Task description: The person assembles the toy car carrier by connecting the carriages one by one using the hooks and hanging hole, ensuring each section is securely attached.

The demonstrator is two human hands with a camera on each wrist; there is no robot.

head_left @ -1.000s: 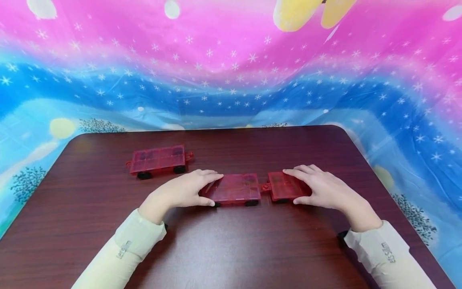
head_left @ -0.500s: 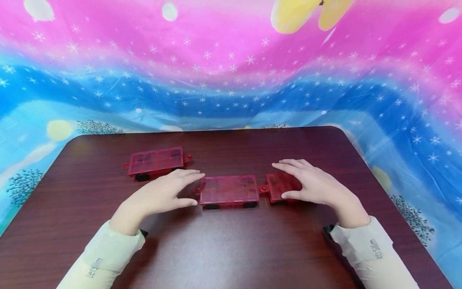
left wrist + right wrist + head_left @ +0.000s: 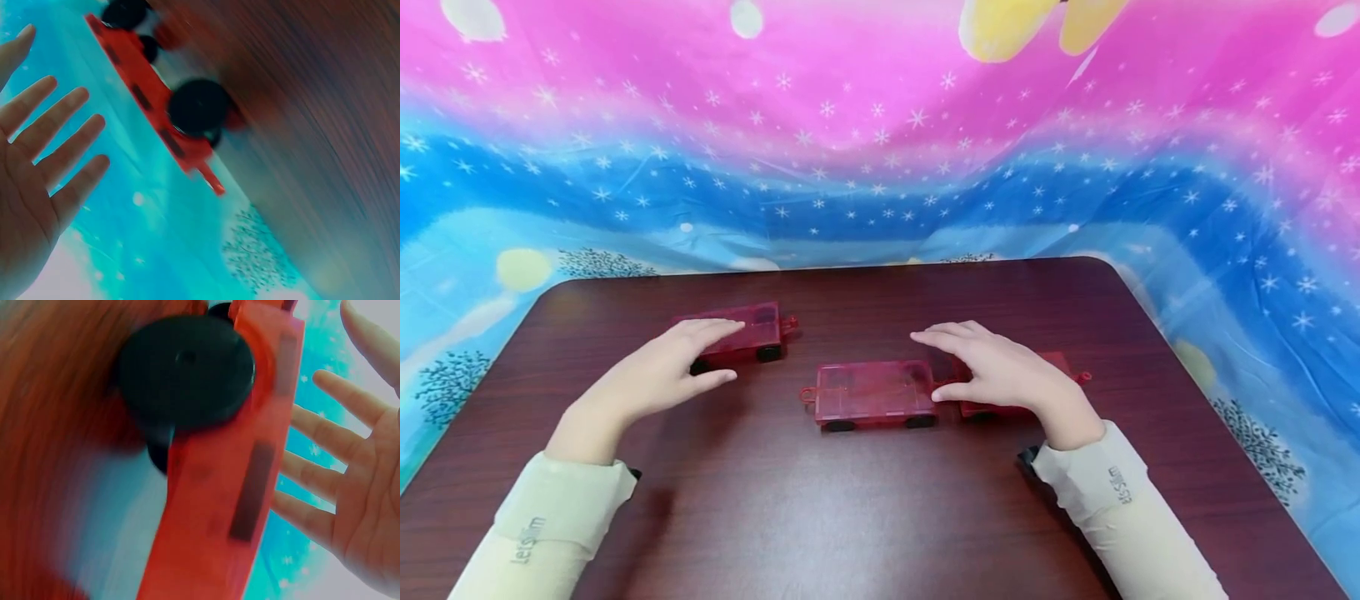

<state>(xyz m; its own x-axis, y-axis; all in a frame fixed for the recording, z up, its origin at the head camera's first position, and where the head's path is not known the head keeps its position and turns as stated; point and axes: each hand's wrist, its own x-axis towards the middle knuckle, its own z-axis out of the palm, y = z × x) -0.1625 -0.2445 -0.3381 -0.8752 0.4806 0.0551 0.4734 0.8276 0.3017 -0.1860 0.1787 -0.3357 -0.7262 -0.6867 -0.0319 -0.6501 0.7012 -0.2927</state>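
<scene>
Three red see-through wheeled carts stand on a dark brown table. My left hand hovers with straight fingers over the left end of the far-left cart; the left wrist view shows that palm open beside the cart. No hand is on the middle cart. My right hand is spread flat over the right cart, hiding most of it and its joint with the middle cart. In the right wrist view the open palm sits just above the cart's edge.
A bright pink and blue starry cloth hangs behind and around the table. The table's rounded far corners lie just past the carts. Bare wood stretches between the carts and the near edge.
My left hand has let go of the middle cart and moved left to the far-left cart. My right hand has slid left over the right cart, with its fingers straighter.
</scene>
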